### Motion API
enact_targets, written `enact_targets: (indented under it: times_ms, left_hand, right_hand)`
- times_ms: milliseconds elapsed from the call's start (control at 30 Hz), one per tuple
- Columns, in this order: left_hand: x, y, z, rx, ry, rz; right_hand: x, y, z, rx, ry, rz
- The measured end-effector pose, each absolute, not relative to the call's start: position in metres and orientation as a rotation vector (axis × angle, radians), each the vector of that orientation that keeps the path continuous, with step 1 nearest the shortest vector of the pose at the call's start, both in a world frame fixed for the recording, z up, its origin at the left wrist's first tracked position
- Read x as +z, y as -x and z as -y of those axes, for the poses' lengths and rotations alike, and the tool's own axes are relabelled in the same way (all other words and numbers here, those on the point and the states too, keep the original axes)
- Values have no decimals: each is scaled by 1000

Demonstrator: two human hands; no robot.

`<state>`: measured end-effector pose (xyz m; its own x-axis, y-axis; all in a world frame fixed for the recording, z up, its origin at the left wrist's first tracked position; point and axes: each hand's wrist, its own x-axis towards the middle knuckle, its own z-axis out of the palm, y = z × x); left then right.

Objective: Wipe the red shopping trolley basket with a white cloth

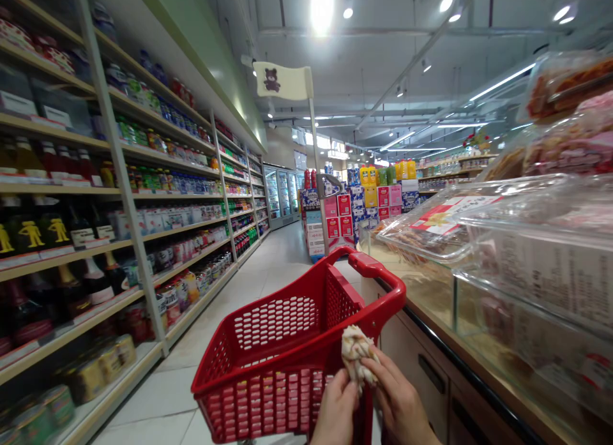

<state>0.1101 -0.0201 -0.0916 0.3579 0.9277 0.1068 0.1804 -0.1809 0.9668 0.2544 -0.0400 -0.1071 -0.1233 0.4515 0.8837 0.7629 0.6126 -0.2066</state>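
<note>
Low in the view, both my hands hold a crumpled whitish cloth (355,348) with pale coloured markings. My left hand (338,400) closes round its lower end. My right hand (396,394) grips it from the right side, fingers bent over it. The bunched top of the cloth sticks up above my fingers. Just beyond the hands stands a red shopping cart (330,336) with perforated walls and a thick handle (380,269) at its upper right. The cloth overlaps the cart's near side; whether it touches the cart I cannot tell.
Shelves (177,196) of bottles, cans and jars line the left side. On the right, a counter (438,368) carries stacked clear plastic food packs (440,218). Stacked drink boxes (340,225) stand ahead beside a pole with a bear flag (285,81). Tiled floor (258,260) runs between.
</note>
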Motion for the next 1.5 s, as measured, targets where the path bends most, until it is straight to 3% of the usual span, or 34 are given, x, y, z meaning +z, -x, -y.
enact_targets:
  times_ms: [100, 267, 400, 533, 667, 767, 967, 1167, 1333, 1500]
  left_hand:
    - [-99, -121, 24, 945, -1615, -985]
    - [-103, -115, 28, 904, -2128, -1109]
    - [-93, -88, 18, 930, -2576, -896]
    - [-89, -41, -12, 1189, -2571, -1593]
    - [-110, -8, -29, 759, -2515, -2082]
    - [-123, -1, -25, 572, -2650, -2087]
    - [-120, -3, -18, 506, -2672, -2107]
    - [-123, -1, -16, 466, -2701, -2137]
    - [-127, -3, -14, 538, -2695, -2147]
    - [-126, -2, -13, 569, -2701, -2123]
  right_hand:
    - [-106, -238, 46, -163, 938, 1807]
    - [-108, -228, 43, 8, 993, 1732]
    - [-75, -265, 26, -141, 1026, 1637]
    - [-57, -307, -2, -492, 1162, 1440]
    - [-108, -296, -2, -555, 1097, 1777]
    - [-120, -287, 8, -522, 1048, 1916]
    - [-62, -310, -2, -673, 1174, 1573]
    - [-105, -289, 13, -630, 1025, 2000]
    - [-67, -295, 2, -653, 1141, 1649]
    - [-92, -259, 4, -606, 986, 1972]
